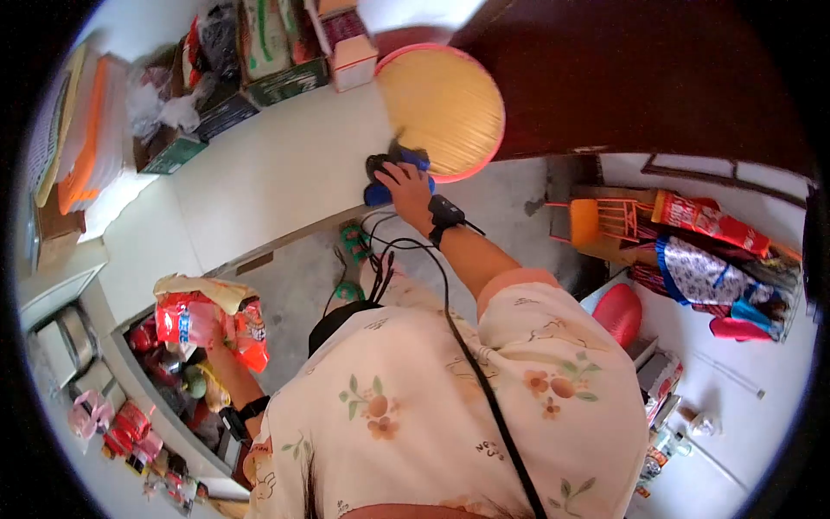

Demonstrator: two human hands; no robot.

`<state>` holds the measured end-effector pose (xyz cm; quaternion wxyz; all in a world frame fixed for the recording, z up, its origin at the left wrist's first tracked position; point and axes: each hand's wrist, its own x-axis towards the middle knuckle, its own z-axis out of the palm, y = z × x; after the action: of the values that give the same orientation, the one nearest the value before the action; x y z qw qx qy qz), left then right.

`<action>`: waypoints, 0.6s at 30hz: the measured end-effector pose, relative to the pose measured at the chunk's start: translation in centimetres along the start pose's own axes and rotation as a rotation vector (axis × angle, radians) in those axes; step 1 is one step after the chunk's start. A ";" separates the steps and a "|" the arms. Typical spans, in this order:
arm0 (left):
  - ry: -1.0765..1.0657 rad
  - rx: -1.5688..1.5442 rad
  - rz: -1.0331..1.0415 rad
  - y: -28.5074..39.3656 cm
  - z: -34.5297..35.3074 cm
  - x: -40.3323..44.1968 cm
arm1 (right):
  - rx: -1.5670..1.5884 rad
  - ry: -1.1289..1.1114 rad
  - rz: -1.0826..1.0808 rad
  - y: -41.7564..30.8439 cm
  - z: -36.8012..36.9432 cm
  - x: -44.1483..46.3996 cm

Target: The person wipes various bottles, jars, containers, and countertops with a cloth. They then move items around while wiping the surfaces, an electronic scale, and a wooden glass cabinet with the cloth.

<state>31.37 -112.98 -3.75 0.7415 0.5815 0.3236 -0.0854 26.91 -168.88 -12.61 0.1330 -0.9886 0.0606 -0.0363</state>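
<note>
My left hand is closed on a red printed plastic bag, above an opening full of packets at the lower left. A tan, crumpled part shows along the bag's top. Far to the right, my right hand lies over a blue and black bundle at the counter's front edge, its fingers curled onto it. I cannot make out what the bundle is. Just beyond it sits a round, pink-rimmed tray with a yellow covering.
Boxes of packets line the back of the white counter. Orange-edged plastic containers stand at the left. Black cables hang by my body. An orange chair and a red stool are at the right.
</note>
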 end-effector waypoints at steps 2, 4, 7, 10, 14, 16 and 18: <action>-0.025 -0.011 0.013 -0.9 -0.2 0.2 | 0.108 -0.079 0.234 2.4 -2.0 -1.3; -0.055 -0.020 0.030 -1.5 -0.8 0.5 | 0.310 -0.254 0.519 4.3 -4.0 -2.3; -0.124 -0.062 0.049 -3.1 -0.8 1.9 | 0.113 -0.090 0.539 5.1 -10.9 -4.5; -0.171 -0.089 0.070 -4.1 -0.1 2.5 | -0.022 0.176 0.315 6.6 -23.1 -3.9; -0.164 0.148 0.235 -3.0 -2.9 6.9 | -0.421 0.631 0.049 -0.6 -41.3 1.5; -0.178 0.077 0.271 -4.4 -2.2 7.0 | -0.727 0.792 0.013 -0.8 -49.7 1.8; -0.233 -0.034 0.255 -4.0 -0.7 5.2 | -0.833 0.965 0.008 -3.5 -55.9 1.5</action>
<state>33.15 -112.29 -10.06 0.7887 0.5912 0.1606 -0.0519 23.87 -180.19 42.13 -0.3049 -0.8295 0.1265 -0.4505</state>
